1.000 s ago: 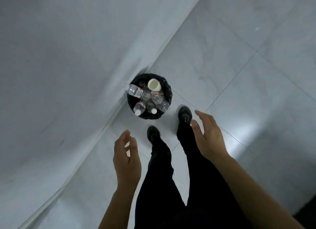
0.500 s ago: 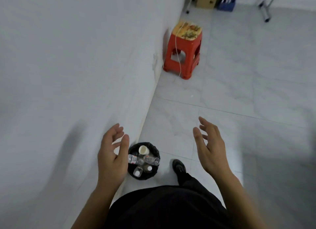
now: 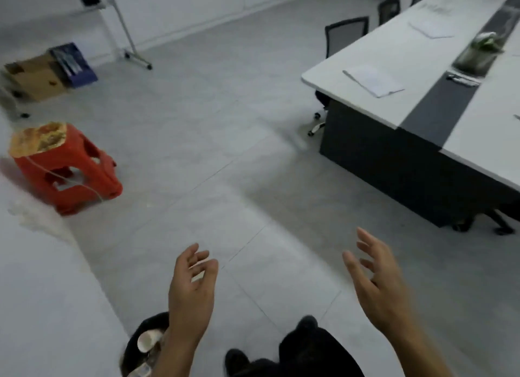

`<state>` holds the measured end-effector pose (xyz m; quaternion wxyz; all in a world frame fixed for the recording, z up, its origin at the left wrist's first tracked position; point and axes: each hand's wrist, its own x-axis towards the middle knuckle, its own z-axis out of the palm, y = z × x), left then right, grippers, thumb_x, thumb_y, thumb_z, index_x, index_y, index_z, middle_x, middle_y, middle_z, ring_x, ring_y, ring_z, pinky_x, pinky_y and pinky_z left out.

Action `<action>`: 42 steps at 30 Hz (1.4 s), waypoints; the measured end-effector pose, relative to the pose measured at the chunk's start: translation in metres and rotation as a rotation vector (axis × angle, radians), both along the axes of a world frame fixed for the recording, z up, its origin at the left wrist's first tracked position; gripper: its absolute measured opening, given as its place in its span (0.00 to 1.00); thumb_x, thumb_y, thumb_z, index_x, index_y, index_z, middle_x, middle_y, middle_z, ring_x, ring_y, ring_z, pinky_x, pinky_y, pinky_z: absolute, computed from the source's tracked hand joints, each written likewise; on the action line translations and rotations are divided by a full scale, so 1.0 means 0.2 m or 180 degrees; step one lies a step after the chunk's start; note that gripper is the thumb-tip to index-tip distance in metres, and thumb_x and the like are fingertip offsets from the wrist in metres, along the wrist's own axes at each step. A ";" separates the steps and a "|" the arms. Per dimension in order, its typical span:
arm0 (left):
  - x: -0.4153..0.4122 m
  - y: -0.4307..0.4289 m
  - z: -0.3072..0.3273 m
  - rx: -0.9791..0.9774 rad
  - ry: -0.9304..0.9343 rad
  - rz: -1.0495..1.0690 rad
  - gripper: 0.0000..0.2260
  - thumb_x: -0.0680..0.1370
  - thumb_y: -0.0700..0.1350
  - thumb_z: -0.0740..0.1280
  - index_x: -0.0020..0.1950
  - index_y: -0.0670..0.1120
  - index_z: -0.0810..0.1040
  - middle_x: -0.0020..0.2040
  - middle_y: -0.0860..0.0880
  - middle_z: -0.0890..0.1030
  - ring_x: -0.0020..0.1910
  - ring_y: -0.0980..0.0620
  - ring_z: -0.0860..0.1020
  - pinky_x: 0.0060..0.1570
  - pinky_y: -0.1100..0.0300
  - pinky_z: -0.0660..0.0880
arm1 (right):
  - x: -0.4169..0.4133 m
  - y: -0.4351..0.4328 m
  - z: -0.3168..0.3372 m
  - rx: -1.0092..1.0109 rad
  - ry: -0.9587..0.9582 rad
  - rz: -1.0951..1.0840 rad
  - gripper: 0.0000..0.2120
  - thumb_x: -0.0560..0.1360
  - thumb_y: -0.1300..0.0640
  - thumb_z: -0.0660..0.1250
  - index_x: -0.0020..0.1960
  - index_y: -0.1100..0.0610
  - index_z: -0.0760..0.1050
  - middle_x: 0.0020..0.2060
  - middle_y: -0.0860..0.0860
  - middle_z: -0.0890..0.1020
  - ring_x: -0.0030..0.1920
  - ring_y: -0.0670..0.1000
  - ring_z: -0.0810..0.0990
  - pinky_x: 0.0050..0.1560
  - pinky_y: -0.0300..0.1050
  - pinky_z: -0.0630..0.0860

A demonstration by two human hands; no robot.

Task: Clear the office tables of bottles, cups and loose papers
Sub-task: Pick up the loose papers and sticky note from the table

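Note:
My left hand [image 3: 191, 295] and my right hand [image 3: 377, 283] hang in front of me over the tiled floor, both empty with fingers spread. Below my left forearm, at the bottom edge, sits a black waste bin [image 3: 140, 334] holding a white paper cup [image 3: 147, 339] and clear plastic bottles, partly hidden by my arm. At the upper right stands a long white office table [image 3: 351, 67] with a dark centre strip. Loose papers [image 3: 372, 79] lie near its corner and more papers [image 3: 432, 27] lie farther back.
A red plastic stool [image 3: 67, 168] stands at the left by the white wall [image 3: 36, 292]. A cardboard box [image 3: 33, 77] and a blue box [image 3: 73, 63] sit at the far left. A black office chair [image 3: 346, 34] stands behind the table; a small plant [image 3: 482, 46] is on it.
The view has swung up and to the right, away from the bin toward the office table. Both empty hands have stayed raised in front of me.

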<state>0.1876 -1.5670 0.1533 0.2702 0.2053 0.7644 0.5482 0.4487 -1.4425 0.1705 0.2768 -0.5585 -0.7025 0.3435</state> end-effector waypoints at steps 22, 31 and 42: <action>2.81 0.92 0.10 0.0179 0.0306 -0.2861 0.18 0.79 0.44 0.68 0.67 0.56 0.70 0.59 0.58 0.77 0.54 0.67 0.77 0.42 0.75 0.74 | 2.72 -0.12 -0.08 -0.0255 0.0470 -0.2586 0.24 0.77 0.50 0.68 0.72 0.45 0.68 0.60 0.39 0.71 0.61 0.42 0.73 0.63 0.43 0.71; 3.67 1.51 -0.14 -0.0037 0.0135 -0.3092 0.19 0.78 0.42 0.68 0.68 0.53 0.71 0.60 0.56 0.78 0.57 0.61 0.78 0.47 0.67 0.76 | 3.51 0.40 -0.31 -0.0486 0.0465 -0.2779 0.23 0.77 0.48 0.67 0.71 0.44 0.69 0.63 0.39 0.72 0.64 0.40 0.73 0.64 0.42 0.72; 5.03 2.64 0.05 0.0105 0.0213 -0.3962 0.20 0.80 0.43 0.67 0.70 0.50 0.69 0.59 0.56 0.77 0.54 0.65 0.77 0.48 0.72 0.75 | 4.77 1.21 -0.10 -0.0399 0.0593 -0.3510 0.26 0.77 0.48 0.68 0.74 0.45 0.66 0.67 0.44 0.72 0.64 0.46 0.74 0.65 0.45 0.71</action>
